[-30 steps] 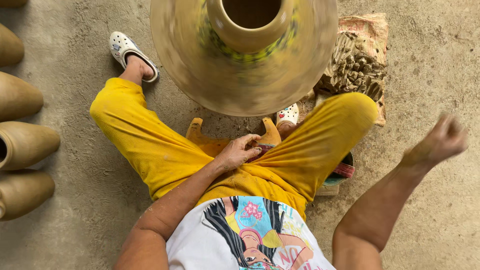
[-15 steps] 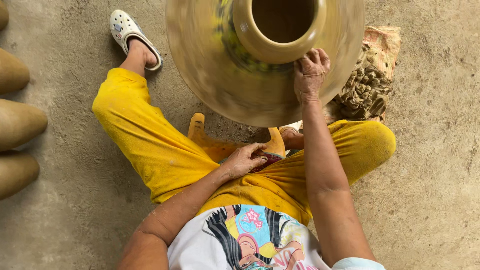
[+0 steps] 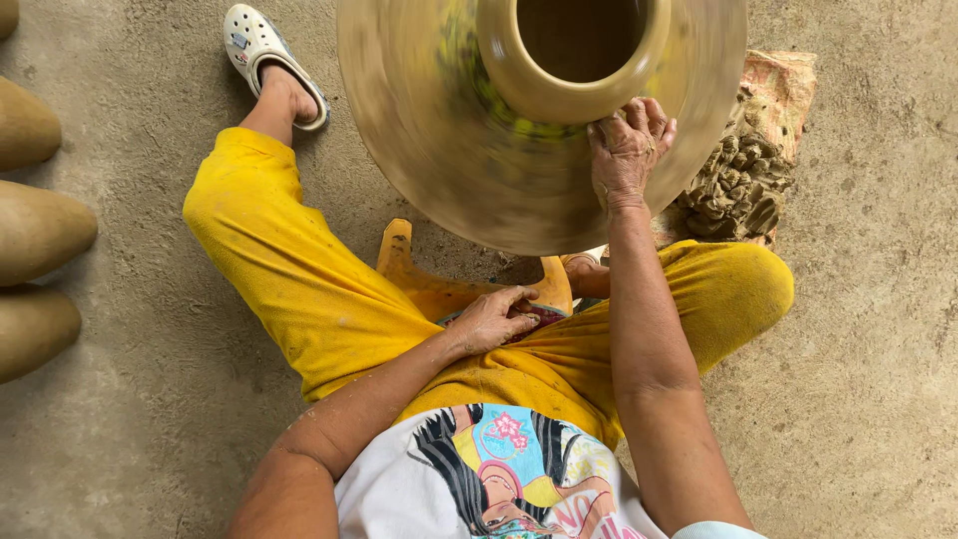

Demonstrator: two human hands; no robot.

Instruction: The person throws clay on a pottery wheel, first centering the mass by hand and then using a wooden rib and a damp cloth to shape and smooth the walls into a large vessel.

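Note:
A large tan clay pot (image 3: 469, 140) spins in front of me, blurred by motion, its open neck (image 3: 584, 50) facing up. My right hand (image 3: 627, 150) rests on the pot's shoulder just below the neck, fingers spread against the clay. My left hand (image 3: 496, 317) lies on my lap between my yellow-trousered legs, fingers loosely curled, holding nothing I can make out. An orange low stool (image 3: 439, 289) shows under me.
Several unfired clay pots (image 3: 35, 230) lie at the left edge. A lump of worked clay (image 3: 743, 185) sits on a cloth at the right, beside the pot. My white shoe (image 3: 261, 55) is at the upper left. Concrete floor all around.
My right arm swung in from the right and my right hand landed on the spinning pot, then settled near the neck. The left hand stayed on my lap.

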